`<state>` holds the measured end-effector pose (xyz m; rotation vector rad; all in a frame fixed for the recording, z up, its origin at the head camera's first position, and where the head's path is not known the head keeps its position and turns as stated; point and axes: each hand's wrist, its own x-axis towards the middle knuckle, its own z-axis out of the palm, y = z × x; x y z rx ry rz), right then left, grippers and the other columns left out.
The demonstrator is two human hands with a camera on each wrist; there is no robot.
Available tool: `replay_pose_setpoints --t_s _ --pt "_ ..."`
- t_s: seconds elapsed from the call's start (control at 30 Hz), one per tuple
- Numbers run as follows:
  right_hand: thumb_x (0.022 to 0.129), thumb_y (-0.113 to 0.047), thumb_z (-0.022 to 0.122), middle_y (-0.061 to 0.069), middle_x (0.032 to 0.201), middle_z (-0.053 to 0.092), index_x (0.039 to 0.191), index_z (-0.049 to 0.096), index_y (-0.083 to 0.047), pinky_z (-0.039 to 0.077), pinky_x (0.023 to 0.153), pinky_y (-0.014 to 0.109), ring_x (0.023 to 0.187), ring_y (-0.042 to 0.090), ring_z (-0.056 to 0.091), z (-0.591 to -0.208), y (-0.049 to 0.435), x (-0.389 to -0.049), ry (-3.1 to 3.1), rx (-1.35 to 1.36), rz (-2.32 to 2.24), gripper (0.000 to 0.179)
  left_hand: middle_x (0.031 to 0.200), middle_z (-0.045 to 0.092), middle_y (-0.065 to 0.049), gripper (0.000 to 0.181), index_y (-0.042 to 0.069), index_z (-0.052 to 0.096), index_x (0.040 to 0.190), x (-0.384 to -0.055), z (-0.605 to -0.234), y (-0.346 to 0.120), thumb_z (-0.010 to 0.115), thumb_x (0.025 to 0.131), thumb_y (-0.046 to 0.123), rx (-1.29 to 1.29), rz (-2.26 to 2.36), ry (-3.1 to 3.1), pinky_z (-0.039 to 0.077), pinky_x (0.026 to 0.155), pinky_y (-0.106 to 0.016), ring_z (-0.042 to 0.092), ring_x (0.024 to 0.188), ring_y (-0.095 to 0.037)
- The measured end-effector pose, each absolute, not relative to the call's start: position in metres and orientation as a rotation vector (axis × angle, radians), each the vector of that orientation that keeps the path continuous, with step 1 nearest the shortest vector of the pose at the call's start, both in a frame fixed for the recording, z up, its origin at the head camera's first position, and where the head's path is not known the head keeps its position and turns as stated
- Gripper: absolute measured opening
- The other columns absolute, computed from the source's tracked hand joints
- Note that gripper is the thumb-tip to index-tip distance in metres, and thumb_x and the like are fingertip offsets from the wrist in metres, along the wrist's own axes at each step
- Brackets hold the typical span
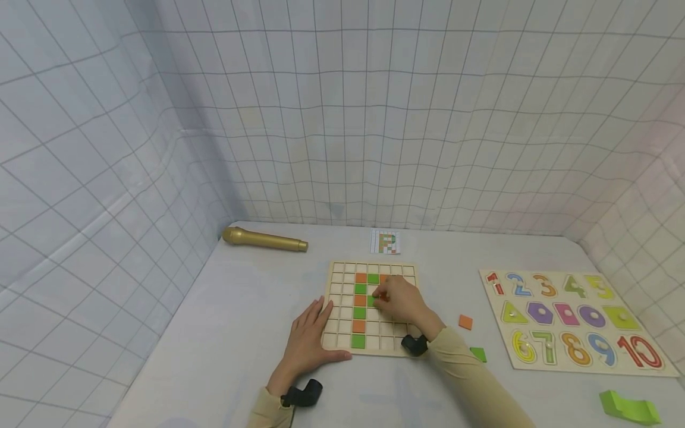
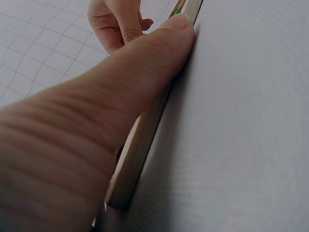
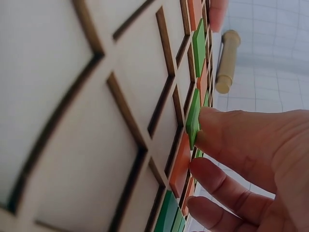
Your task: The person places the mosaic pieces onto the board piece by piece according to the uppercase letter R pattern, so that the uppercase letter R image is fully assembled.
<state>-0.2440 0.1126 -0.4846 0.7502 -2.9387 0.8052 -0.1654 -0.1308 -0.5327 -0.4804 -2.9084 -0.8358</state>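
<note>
A wooden grid board lies on the table, with orange and green square tiles alternating down one column and along a row near its far edge. My left hand rests along the board's left side, fingers straight, its thumb at the near edge. In the left wrist view that thumb lies against the board's rim. Over the grid, my right hand pinches a green tile between thumb and index finger. The tile appears slightly tilted, beside the column; whether it sits fully in its square is hidden.
A small pattern card lies beyond the board, and a gold microphone at the far left. Right of the board are a loose orange tile, a green tile, a number puzzle and a light-green block.
</note>
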Motion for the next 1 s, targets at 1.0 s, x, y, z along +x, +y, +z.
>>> replay_pose_setpoints --t_s 1.0 --pt "0.083 -0.018 0.075 0.001 0.084 0.059 0.096 0.072 -0.008 0.044 0.064 0.031 0.078 0.019 0.052 -0.49 0.14 -0.235 -2.604 0.786 0.844 0.016 0.152 0.027 -0.015 0.112 0.006 0.036 0.147 -0.166 -0.532 -0.13 0.075 0.061 0.068 -0.489 -0.807 -2.891 0.025 0.103 -0.054 0.021 0.139 -0.031"
